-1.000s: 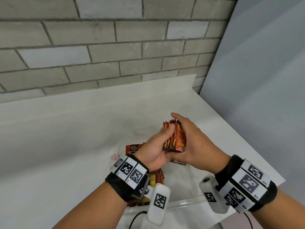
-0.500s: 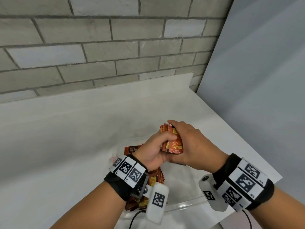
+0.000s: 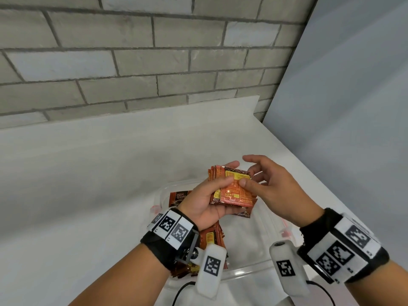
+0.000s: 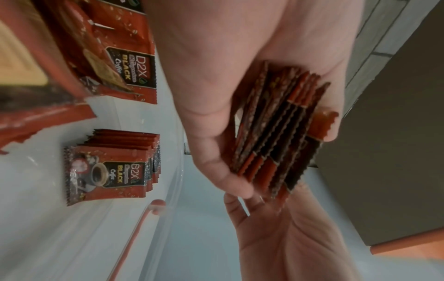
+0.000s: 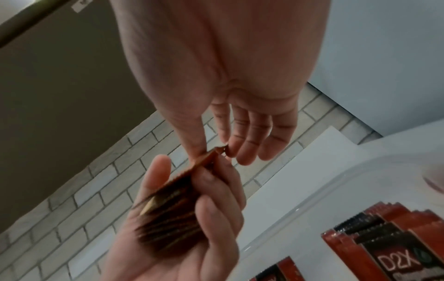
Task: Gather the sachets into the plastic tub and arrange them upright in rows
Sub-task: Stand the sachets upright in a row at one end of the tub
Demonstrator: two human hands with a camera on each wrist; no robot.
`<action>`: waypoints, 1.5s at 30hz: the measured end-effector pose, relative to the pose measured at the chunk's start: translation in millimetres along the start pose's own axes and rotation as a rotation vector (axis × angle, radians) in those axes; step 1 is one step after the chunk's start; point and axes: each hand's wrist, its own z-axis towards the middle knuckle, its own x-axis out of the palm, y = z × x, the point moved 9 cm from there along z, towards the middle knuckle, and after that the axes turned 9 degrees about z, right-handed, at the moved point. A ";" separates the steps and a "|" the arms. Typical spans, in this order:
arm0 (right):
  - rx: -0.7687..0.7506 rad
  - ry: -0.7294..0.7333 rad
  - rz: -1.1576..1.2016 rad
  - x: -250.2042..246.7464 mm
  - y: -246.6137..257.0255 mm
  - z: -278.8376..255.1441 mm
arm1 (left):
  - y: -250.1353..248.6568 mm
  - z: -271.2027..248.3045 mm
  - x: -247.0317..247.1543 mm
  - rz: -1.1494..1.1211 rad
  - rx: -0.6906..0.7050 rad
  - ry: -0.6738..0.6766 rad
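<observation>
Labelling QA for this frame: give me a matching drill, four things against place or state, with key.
1. left hand
2. right hand
3. sachet stack
4. plastic tub

A. on the white counter, sachets inside
B. grips the stack
C. held above the tub
D. thumb and finger pinch the top sachet's corner

Pairs: 1-B, 2-D, 3-C, 4-A

A stack of red-brown sachets (image 3: 231, 188) sat fanned above the clear plastic tub (image 3: 254, 267); more sachets (image 4: 113, 167) stood upright at its far-left end.
</observation>
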 end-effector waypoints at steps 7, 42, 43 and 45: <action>-0.192 -0.194 0.079 -23.4 25.9 0.7 | -2.3 -4.1 -9.6 -0.072 -0.003 -0.041; 0.172 0.402 -1.070 15.4 -43.6 18.6 | -17.0 -4.5 -48.7 0.074 0.084 -0.426; 0.176 0.415 -1.125 17.7 -45.6 20.4 | -16.8 -4.4 -48.4 0.074 0.085 -0.422; 0.185 0.454 -1.188 23.4 -47.8 23.2 | -16.0 -4.2 -47.5 0.076 0.081 -0.416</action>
